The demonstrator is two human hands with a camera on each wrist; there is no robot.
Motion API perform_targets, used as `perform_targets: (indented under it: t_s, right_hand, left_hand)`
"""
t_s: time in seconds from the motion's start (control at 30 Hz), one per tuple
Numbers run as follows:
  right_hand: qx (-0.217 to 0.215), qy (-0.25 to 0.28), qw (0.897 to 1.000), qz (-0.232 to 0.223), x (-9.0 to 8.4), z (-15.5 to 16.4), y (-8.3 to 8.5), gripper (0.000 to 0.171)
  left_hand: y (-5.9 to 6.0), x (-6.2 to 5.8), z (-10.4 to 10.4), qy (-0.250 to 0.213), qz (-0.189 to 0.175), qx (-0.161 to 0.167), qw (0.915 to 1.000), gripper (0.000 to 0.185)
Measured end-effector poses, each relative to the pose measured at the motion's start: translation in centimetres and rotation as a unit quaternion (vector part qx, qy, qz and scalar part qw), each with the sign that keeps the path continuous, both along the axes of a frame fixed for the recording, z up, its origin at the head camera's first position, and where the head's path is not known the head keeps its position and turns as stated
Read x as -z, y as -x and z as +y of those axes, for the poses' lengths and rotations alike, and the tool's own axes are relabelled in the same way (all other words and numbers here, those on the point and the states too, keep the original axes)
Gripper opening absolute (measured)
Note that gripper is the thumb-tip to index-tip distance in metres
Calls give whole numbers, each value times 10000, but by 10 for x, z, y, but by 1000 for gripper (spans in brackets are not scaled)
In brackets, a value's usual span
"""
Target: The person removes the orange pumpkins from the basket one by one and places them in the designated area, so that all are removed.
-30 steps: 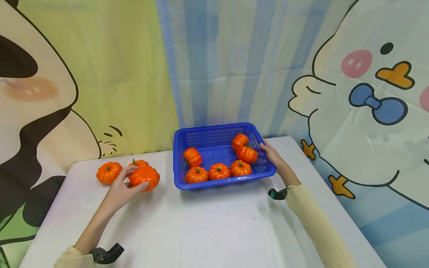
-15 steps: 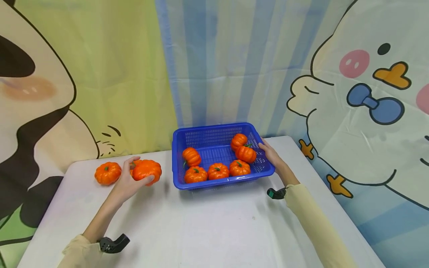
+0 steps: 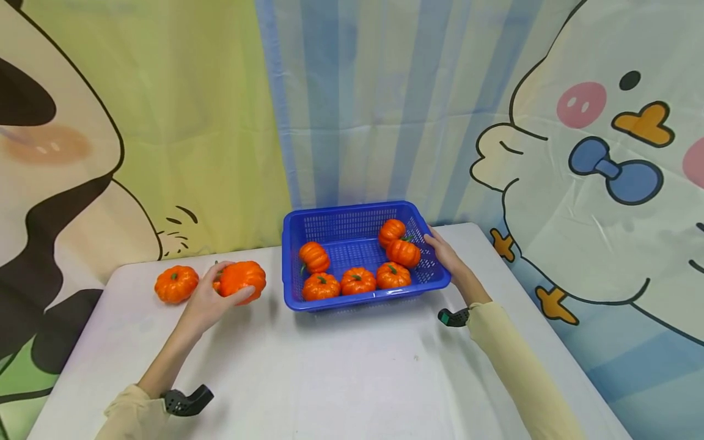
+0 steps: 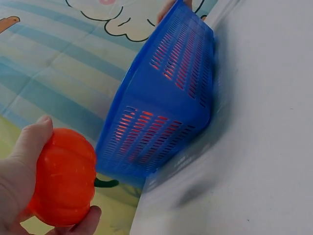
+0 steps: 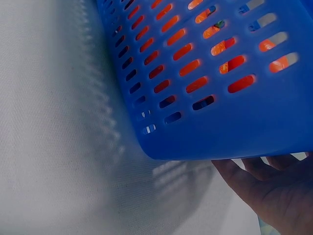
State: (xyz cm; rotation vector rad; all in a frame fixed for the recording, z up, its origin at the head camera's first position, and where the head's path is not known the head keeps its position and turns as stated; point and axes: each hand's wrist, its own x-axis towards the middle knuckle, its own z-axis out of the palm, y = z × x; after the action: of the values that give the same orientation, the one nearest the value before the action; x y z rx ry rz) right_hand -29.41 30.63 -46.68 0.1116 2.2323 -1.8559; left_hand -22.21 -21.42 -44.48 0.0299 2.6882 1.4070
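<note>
My left hand (image 3: 211, 299) holds a small orange pumpkin (image 3: 244, 281) above the left part of the table, thumb and fingers on either side. In the left wrist view its green stem points toward the basket. Another pumpkin (image 3: 217, 285) is mostly hidden behind this hand, and a third pumpkin (image 3: 176, 284) lies farther left. At the blue plastic basket (image 3: 291, 256), my right hand (image 3: 448, 255) grips the right end, thumb at the rim and fingers along the outer wall. Several pumpkins (image 3: 358, 281) are inside, along the front and right, with one at the left.
A white-covered table (image 3: 352, 379) carries everything. Close behind it hangs a printed curtain (image 3: 357, 110) with cartoon animals, which continues along the right side. The basket stands near the table's back edge.
My left hand has raised the pumpkin slightly and moved it a little right, covering more of the pumpkin behind. The right hand and basket hold still.
</note>
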Motion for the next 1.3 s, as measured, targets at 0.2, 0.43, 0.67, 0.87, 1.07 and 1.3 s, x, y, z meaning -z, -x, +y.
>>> perform_targets:
  t_s: [0.2,0.43,0.67,0.87,1.07,1.3]
  right_hand:
    - [2,1,10000,22,0,0,1,56]
    - [-7,-44,10000,9,2,2,1,57]
    - [18,13,10000,0,3,1,1,57]
    - [51,17,10000,-22,4,0,1,57]
    - [41,-41,10000,-21,3,-1,1,58]
    - [27,-37,10000,15,3,0,2,58]
  left_hand:
    - [-2,0,1,55,-7,-217,9997,85]
    - [-5,4,1,-99,36,-156,9998,87]
    - [-6,7,1,-214,71,-69,9997,89]
    - [-7,11,1,-346,126,-139,9992,92]
    - [-8,14,5,-575,443,-273,9970,94]
    - [-6,21,11,-757,1039,-260,9914,86]
